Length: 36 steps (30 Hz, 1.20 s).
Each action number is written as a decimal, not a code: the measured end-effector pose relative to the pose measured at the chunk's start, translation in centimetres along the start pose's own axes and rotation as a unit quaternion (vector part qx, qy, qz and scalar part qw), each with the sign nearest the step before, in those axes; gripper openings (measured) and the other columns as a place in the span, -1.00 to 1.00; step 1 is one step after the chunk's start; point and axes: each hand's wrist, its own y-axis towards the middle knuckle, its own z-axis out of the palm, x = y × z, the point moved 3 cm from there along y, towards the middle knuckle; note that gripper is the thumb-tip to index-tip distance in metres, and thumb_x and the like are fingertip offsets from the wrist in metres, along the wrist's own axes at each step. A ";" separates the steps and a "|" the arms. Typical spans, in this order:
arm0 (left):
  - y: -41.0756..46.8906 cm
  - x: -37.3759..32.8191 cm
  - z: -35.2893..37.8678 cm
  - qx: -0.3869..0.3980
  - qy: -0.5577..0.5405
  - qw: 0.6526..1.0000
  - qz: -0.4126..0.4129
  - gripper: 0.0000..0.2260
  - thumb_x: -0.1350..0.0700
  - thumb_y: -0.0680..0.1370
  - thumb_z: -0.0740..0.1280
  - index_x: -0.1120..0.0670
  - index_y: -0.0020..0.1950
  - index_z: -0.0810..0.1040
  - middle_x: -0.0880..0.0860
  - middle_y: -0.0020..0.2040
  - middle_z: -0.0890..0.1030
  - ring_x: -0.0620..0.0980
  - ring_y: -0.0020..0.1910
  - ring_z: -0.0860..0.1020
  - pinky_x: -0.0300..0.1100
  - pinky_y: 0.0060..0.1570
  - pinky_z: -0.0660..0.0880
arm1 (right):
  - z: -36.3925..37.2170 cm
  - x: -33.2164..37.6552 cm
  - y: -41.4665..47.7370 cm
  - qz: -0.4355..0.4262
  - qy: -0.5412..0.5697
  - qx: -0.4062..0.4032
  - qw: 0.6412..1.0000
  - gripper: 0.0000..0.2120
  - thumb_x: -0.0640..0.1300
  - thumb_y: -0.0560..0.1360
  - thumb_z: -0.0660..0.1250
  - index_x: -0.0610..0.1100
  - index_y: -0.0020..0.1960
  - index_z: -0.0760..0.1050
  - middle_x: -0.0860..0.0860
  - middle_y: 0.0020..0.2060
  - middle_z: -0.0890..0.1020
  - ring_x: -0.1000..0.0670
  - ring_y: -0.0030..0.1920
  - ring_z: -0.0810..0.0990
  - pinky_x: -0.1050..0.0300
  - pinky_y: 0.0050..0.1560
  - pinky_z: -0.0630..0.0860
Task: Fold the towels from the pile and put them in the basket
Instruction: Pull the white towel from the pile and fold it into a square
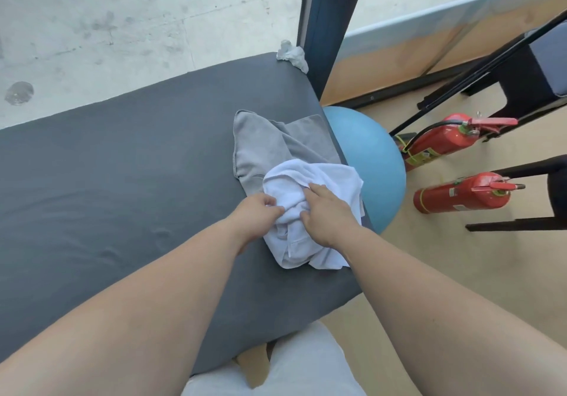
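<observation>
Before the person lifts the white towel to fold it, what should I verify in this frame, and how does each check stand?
1. Grip of the left hand on the white towel: ok.
2. Grip of the right hand: cannot tell; it lies on the towel, thumb pressed into the fabric.
3. The white towel free of the grey towel: not ok; it overlaps that one's near edge.
4. Bare mattress left of the pile for folding: ok.
5. The basket in view: not ok; none shows.
</observation>
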 end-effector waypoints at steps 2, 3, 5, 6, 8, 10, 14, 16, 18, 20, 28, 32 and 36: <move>-0.2 0.0 0.1 -0.020 -0.024 0.999 0.016 -0.93 0.08 0.58 0.33 -0.02 0.05 0.51 0.01 0.00 0.47 -0.03 -0.11 0.42 -0.20 -0.22 0.30 | -0.5 -0.2 -0.6 -0.021 0.027 -0.053 0.998 -0.63 -0.03 0.65 0.14 -0.13 0.42 0.36 0.00 0.45 0.34 -0.07 0.46 0.31 -0.02 0.38 0.33; -0.5 0.1 0.1 -0.032 -0.043 0.998 0.026 -0.90 0.09 0.57 0.35 -0.03 0.08 0.54 -0.03 0.00 0.51 -0.06 -0.12 0.45 -0.24 -0.22 0.32 | -1.0 -0.2 -1.2 -0.029 0.044 -0.080 0.995 -0.68 -0.05 0.65 0.16 -0.14 0.35 0.42 0.01 0.37 0.41 -0.07 0.37 0.40 0.01 0.30 0.38; -1.6 0.0 -0.4 -0.083 -0.087 0.992 0.032 -0.79 0.12 0.54 0.41 0.03 0.17 0.60 -0.08 0.08 0.60 -0.16 -0.05 0.55 -0.32 -0.21 0.41 | -2.1 -0.2 -2.6 -0.021 0.081 -0.121 0.989 -0.70 -0.06 0.64 0.21 -0.14 0.32 0.48 0.03 0.30 0.48 -0.06 0.26 0.49 0.10 0.17 0.41; -2.4 -0.1 -0.8 -0.114 -0.105 0.987 0.035 -0.79 0.14 0.53 0.43 0.04 0.16 0.63 -0.08 0.07 0.62 -0.19 -0.06 0.57 -0.34 -0.24 0.44 | -2.7 -0.2 -3.4 -0.008 0.098 -0.139 0.985 -0.70 -0.07 0.63 0.24 -0.13 0.32 0.51 0.03 0.28 0.51 -0.05 0.23 0.52 0.13 0.11 0.40; -3.8 -0.4 -1.2 -0.155 -0.112 0.981 0.037 -0.85 0.18 0.50 0.43 0.01 0.04 0.67 -0.06 -0.01 0.66 -0.15 -0.13 0.60 -0.32 -0.32 0.47 | -4.0 -0.1 -5.2 0.020 0.139 -0.179 0.974 -0.74 -0.14 0.60 0.27 -0.11 0.25 0.58 0.03 0.20 0.59 -0.04 0.16 0.57 0.16 0.05 0.42; -5.4 -1.1 -1.6 -0.164 -0.091 0.981 0.054 -0.87 0.22 0.48 0.41 -0.01 -0.09 0.67 -0.05 -0.10 0.66 -0.09 -0.20 0.60 -0.29 -0.38 0.44 | -5.2 0.5 -7.1 0.022 0.185 -0.208 0.960 -0.81 -0.20 0.57 0.28 -0.10 0.11 0.63 0.08 0.02 0.62 -0.01 0.03 0.59 0.23 -0.05 0.40; -9.0 -2.6 -2.7 -0.134 -0.106 0.981 0.090 -0.80 0.30 0.46 0.33 0.03 -0.02 0.52 0.00 -0.18 0.58 -0.04 -0.28 0.50 -0.23 -0.40 0.40 | -7.4 3.1 -10.1 -0.031 0.238 -0.248 0.939 -0.85 -0.24 0.54 0.25 -0.06 0.01 0.56 0.19 -0.19 0.50 0.09 -0.14 0.47 0.37 -0.24 0.31; -11.0 -3.2 -4.0 -0.126 -0.125 0.978 0.107 -0.73 0.30 0.47 0.29 0.00 0.09 0.50 0.04 -0.16 0.58 -0.04 -0.27 0.50 -0.23 -0.35 0.41 | -8.8 4.5 -11.4 -0.059 0.244 -0.274 0.928 -0.80 -0.26 0.54 0.22 -0.06 0.06 0.55 0.21 -0.14 0.50 0.13 -0.13 0.44 0.38 -0.22 0.29; -13.2 -3.6 -5.7 -0.135 -0.144 0.972 0.126 -0.69 0.27 0.47 0.27 -0.02 0.15 0.54 0.14 -0.11 0.62 -0.04 -0.24 0.55 -0.18 -0.26 0.49 | -10.2 5.8 -12.4 -0.083 0.251 -0.294 0.919 -0.78 -0.27 0.54 0.22 -0.05 0.07 0.55 0.23 -0.20 0.49 0.16 -0.18 0.44 0.44 -0.21 0.30; -15.3 -3.9 -7.4 -0.153 -0.165 0.964 0.142 -0.70 0.29 0.45 0.26 0.00 0.08 0.63 0.18 -0.06 0.66 -0.02 -0.22 0.61 -0.11 -0.21 0.55 | -11.5 7.2 -13.4 -0.105 0.249 -0.304 0.913 -0.78 -0.27 0.53 0.22 -0.04 0.07 0.55 0.25 -0.26 0.48 0.22 -0.20 0.47 0.43 -0.24 0.31; -20.6 -1.5 -13.3 -0.220 0.021 0.963 0.156 -0.80 0.22 0.45 0.25 0.02 -0.22 0.65 -0.01 -0.26 0.66 0.01 -0.26 0.59 -0.17 -0.29 0.50 | -11.4 12.3 -15.7 -0.171 0.175 -0.308 0.919 -0.73 -0.29 0.46 0.27 -0.05 0.09 0.57 0.10 -0.17 0.54 0.07 -0.16 0.47 0.18 -0.16 0.42; -22.4 1.7 -15.5 -0.210 0.268 0.925 0.170 -0.86 -0.06 0.47 0.37 -0.05 -0.25 0.55 -0.07 -0.32 0.57 -0.05 -0.31 0.53 -0.16 -0.34 0.46 | -8.4 14.1 -15.5 -0.170 0.098 -0.267 0.943 -0.75 -0.31 0.41 0.31 -0.12 0.03 0.62 0.03 -0.14 0.58 -0.08 -0.11 0.56 0.03 -0.13 0.48; -24.6 6.1 -18.6 -0.197 0.198 0.932 0.231 -0.85 -0.04 0.53 0.41 -0.07 -0.22 0.56 -0.07 -0.34 0.52 -0.13 -0.38 0.43 -0.24 -0.37 0.35 | -4.9 17.0 -15.9 -0.146 0.052 -0.223 0.962 -0.80 -0.27 0.44 0.34 -0.13 0.04 0.63 -0.03 -0.07 0.63 -0.10 -0.04 0.56 0.13 -0.15 0.30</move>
